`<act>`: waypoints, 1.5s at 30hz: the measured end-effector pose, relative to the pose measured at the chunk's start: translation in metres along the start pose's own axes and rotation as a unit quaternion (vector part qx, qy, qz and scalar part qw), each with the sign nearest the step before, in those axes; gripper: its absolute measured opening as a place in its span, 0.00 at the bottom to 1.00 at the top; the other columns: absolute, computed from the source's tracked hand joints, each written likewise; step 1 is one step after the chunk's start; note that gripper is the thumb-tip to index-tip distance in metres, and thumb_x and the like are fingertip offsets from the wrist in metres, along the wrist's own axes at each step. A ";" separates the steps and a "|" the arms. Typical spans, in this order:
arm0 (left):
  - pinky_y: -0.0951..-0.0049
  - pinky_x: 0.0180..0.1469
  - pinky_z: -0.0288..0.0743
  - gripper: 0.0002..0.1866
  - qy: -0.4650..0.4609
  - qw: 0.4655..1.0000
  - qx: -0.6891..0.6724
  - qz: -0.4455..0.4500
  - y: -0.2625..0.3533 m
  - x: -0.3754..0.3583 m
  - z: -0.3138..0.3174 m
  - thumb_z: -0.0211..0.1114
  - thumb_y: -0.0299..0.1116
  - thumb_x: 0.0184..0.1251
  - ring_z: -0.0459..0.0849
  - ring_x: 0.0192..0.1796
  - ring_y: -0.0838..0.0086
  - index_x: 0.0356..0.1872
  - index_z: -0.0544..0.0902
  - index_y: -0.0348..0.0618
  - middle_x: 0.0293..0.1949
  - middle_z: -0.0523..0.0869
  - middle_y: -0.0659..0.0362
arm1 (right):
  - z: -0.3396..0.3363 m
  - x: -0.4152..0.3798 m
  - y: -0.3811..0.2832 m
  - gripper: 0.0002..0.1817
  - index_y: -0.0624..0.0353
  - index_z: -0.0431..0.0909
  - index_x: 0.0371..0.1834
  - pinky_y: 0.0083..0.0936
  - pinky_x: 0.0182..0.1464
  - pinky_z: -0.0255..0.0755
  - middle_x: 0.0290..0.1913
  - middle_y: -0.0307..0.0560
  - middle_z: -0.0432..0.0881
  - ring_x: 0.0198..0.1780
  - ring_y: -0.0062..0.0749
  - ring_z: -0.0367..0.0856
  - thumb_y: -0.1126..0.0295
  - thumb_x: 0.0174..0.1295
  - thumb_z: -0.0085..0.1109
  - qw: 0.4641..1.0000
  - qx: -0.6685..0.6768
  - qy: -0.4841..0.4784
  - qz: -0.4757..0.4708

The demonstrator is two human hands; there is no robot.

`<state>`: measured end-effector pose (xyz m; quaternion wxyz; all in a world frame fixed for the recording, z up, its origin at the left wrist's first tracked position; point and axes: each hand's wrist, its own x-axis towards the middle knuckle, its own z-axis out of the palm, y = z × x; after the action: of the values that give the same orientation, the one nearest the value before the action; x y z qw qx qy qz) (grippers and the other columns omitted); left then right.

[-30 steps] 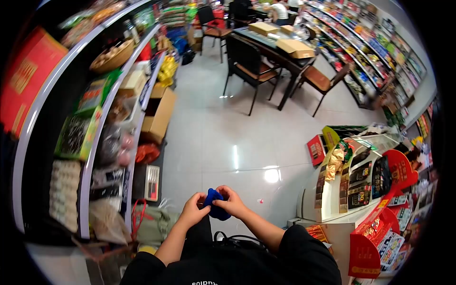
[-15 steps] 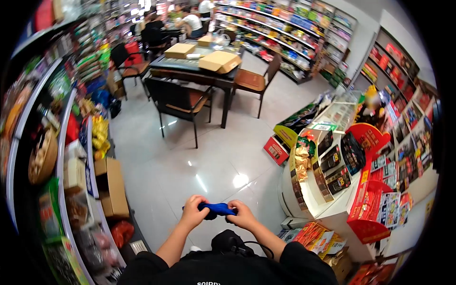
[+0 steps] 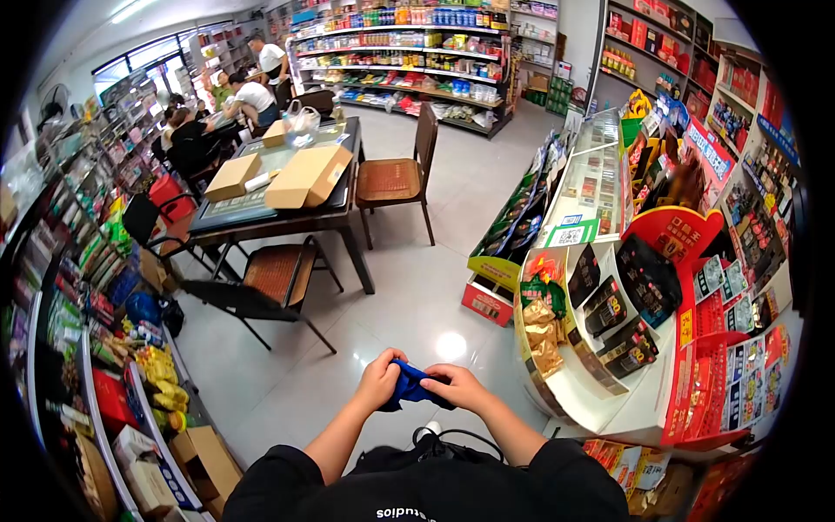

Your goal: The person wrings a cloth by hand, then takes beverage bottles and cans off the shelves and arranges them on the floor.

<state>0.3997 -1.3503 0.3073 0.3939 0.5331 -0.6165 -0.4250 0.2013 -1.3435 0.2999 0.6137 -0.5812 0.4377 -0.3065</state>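
Note:
In front of my body, low in the head view, I hold a bunched blue cloth [image 3: 406, 386] between both hands. My left hand [image 3: 379, 381] is closed around its left end, with the fingers curled. At the other end my right hand [image 3: 460, 389] grips the fabric, thumb lying along the top. Darker folds hang under the right fingers. The cloth is crumpled, so its full shape does not show. Below it are my black shirt and a dark looped cord [image 3: 474, 438].
A dark table [image 3: 346, 165] bears open cardboard boxes [image 3: 309, 177]; chairs [image 3: 277, 277] stand around it. On the right is a curved display counter [image 3: 570, 391] with snack packs. Stocked shelves [image 3: 143, 426] line the left. Several people [image 3: 254, 96] are at the back.
The view has swung right and tilted up, so the table sits further left. My hands have come slightly closer together, and the cloth is more bunched and tilted.

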 end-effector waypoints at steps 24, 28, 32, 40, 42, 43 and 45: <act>0.66 0.50 0.71 0.30 -0.160 0.967 0.041 0.192 -0.025 0.578 -0.011 0.70 0.37 0.48 0.76 0.48 0.61 0.53 0.69 0.40 0.47 0.75 0.51 | -0.282 0.465 -0.090 0.13 0.64 0.76 0.43 0.14 0.38 0.69 0.35 0.38 0.78 0.34 0.17 0.74 0.64 0.63 0.54 0.955 0.196 0.222 0.013; 0.68 0.44 0.74 0.18 -0.250 0.944 0.020 0.213 -0.012 0.672 0.029 0.67 0.34 0.51 0.81 0.40 0.64 0.42 0.75 0.39 0.36 0.80 0.53 | -0.347 0.503 -0.083 0.17 0.66 0.75 0.43 0.18 0.42 0.71 0.38 0.41 0.80 0.36 0.22 0.78 0.61 0.67 0.45 0.938 0.215 0.269 -0.029; 0.66 0.37 0.73 0.11 -0.256 0.930 0.070 0.253 -0.003 0.777 0.077 0.62 0.33 0.53 0.80 0.34 0.61 0.36 0.76 0.41 0.31 0.80 0.53 | -0.430 0.544 -0.092 0.15 0.66 0.76 0.40 0.19 0.40 0.73 0.36 0.43 0.81 0.35 0.23 0.78 0.63 0.65 0.49 0.913 0.250 0.313 -0.074; 0.72 0.24 0.70 0.08 -0.161 0.984 0.027 0.069 0.035 1.005 0.149 0.56 0.34 0.61 0.79 0.20 0.71 0.38 0.74 0.44 0.17 0.78 0.59 | -0.632 0.670 -0.090 0.12 0.70 0.77 0.31 0.15 0.41 0.65 0.37 0.40 0.75 0.37 0.21 0.72 0.69 0.62 0.54 0.931 0.097 0.331 -0.123; 0.79 0.24 0.67 0.07 -0.164 0.971 -0.170 -0.040 0.039 1.054 0.171 0.51 0.28 0.66 0.75 0.22 0.82 0.43 0.70 0.42 0.19 0.77 0.63 | -0.659 0.695 -0.121 0.13 0.69 0.78 0.32 0.17 0.42 0.65 0.37 0.41 0.75 0.39 0.21 0.71 0.67 0.63 0.53 0.963 0.010 0.255 -0.086; 0.79 0.24 0.67 0.07 -0.166 0.969 -0.178 -0.044 0.038 1.083 0.183 0.51 0.28 0.66 0.75 0.22 0.82 0.43 0.70 0.42 0.19 0.77 0.63 | -0.672 0.709 -0.129 0.14 0.69 0.78 0.34 0.16 0.42 0.65 0.38 0.41 0.75 0.38 0.20 0.71 0.66 0.63 0.53 0.972 0.007 0.228 -0.058; 0.82 0.29 0.66 0.08 -0.071 0.943 -0.324 0.041 0.028 1.128 0.212 0.50 0.26 0.66 0.70 0.26 0.84 0.45 0.70 0.42 0.25 0.75 0.65 | -0.694 0.740 -0.134 0.14 0.69 0.77 0.39 0.16 0.42 0.66 0.38 0.39 0.76 0.39 0.18 0.71 0.65 0.65 0.52 0.981 0.022 0.182 -0.058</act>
<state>0.0546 -2.4449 0.3003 0.5175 0.3194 -0.4933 -0.6219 -0.0837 -2.3253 0.3379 0.5178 -0.5261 0.5011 -0.4517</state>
